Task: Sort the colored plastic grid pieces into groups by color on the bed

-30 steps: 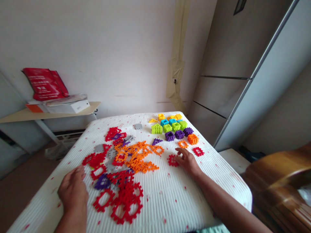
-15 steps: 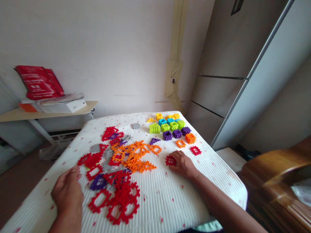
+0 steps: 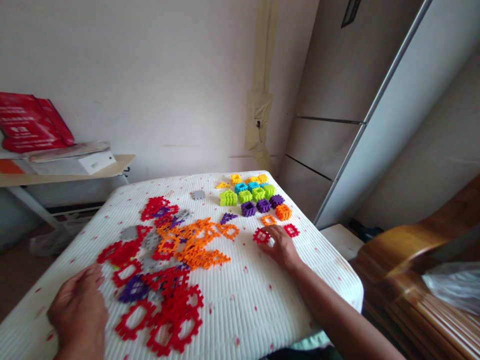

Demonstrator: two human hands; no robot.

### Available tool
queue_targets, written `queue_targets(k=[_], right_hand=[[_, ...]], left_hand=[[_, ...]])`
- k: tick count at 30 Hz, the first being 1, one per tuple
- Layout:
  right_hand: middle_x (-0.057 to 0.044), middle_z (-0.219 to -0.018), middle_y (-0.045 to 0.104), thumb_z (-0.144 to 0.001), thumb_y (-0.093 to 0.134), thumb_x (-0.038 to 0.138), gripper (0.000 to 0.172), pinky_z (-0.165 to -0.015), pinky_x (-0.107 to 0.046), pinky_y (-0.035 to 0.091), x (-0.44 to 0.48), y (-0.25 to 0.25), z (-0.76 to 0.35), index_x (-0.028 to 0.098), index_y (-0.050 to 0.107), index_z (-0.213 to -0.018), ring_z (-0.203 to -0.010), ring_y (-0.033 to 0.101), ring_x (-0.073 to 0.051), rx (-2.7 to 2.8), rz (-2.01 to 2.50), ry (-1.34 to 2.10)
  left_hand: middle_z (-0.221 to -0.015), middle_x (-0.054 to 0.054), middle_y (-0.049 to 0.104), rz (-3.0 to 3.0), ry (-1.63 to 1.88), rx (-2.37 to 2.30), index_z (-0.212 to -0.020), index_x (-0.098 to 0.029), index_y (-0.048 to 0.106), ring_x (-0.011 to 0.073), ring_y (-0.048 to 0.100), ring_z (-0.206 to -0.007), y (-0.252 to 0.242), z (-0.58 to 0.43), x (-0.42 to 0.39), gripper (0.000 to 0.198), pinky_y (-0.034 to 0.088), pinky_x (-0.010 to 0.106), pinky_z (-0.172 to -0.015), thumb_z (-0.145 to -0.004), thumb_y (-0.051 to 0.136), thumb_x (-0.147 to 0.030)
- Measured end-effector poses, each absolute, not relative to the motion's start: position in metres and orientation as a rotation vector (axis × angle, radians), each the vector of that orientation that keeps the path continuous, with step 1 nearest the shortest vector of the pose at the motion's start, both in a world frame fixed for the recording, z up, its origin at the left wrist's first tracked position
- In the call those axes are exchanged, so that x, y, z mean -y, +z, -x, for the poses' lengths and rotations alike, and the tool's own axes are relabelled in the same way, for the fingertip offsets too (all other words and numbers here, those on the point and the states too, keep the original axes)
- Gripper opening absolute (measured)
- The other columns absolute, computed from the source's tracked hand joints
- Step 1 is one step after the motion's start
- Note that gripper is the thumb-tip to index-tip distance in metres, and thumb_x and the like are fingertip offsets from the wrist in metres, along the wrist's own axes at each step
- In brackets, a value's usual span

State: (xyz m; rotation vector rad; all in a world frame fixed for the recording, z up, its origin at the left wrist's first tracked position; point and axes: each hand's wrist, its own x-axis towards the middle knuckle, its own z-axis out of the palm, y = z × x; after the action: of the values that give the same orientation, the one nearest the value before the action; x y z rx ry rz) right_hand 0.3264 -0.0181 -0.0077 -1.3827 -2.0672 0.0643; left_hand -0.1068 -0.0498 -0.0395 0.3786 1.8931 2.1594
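Observation:
My right hand [image 3: 279,246] pinches a red square window-shaped building piece [image 3: 261,235], tilted up just above the table. Beyond its knuckles lies an orange square frame [image 3: 269,220], and another red piece [image 3: 291,230] is to the right. My left hand [image 3: 80,302] is beside the left edge of the loose pile, fingers curled together, with nothing seen in them. Closest to it are a red frame [image 3: 127,271], a purple piece [image 3: 133,289] and several linked red pieces [image 3: 176,310]. Orange pieces [image 3: 202,245] fill the pile's right side.
Stacks sorted by colour stand at the back right: yellow [image 3: 236,179], blue [image 3: 240,188], green [image 3: 228,198], purple [image 3: 248,209] and orange [image 3: 283,212]. A grey piece [image 3: 198,195] lies apart. A side shelf [image 3: 125,162] is at left, a wooden chair [image 3: 405,250] at right.
The red piece in my right hand has risen from lying flat to tilted upright, its window grid now facing me. My view has turned a little to the right; my left hand remains beside the pile.

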Motion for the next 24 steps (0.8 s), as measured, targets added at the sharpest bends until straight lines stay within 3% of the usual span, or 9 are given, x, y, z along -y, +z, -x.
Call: queue_targets(k=[4, 10, 24], right_hand=[[-0.012, -0.099, 0.063, -0.078, 0.06, 0.035, 0.03, -0.084, -0.036, 0.044, 0.013, -0.007, -0.366, 0.016, 0.064, -0.102, -0.094, 0.056, -0.025, 1.816, 1.691, -0.221], [-0.01, -0.096, 0.063, -0.08, 0.056, 0.039, 0.034, -0.08, -0.031, 0.042, 0.013, -0.013, -0.394, 0.016, 0.065, -0.103, -0.091, 0.056, -0.023, 1.75, 2.029, -0.194], [-0.011, -0.1, 0.062, -0.08, 0.05, 0.051, 0.043, -0.071, -0.032, 0.04, 0.009, -0.011, -0.385, 0.019, 0.062, -0.106, -0.094, 0.056, -0.026, 1.795, 2.267, -0.175]], left_hand=[[-0.067, -0.003, 0.061, -0.41, 2.127, -1.888, -0.088, -0.015, 0.071, 0.0114, 0.055, -0.065, -0.032, 0.1, 0.053, 0.033, 0.041, 0.02, -0.055, -0.056, 0.064, -0.023], [-0.06, -0.004, 0.059, -0.454, 2.147, -1.909, -0.083, -0.015, 0.07, 0.0107, 0.05, -0.055, -0.036, 0.102, 0.052, 0.03, 0.04, 0.021, -0.048, -0.056, 0.066, -0.027], [-0.074, 0.001, 0.062, -0.524, 2.153, -1.805, -0.09, -0.011, 0.066, 0.0117, 0.055, -0.066, -0.048, 0.113, 0.049, 0.037, 0.046, 0.028, -0.069, -0.059, 0.067, -0.03]])
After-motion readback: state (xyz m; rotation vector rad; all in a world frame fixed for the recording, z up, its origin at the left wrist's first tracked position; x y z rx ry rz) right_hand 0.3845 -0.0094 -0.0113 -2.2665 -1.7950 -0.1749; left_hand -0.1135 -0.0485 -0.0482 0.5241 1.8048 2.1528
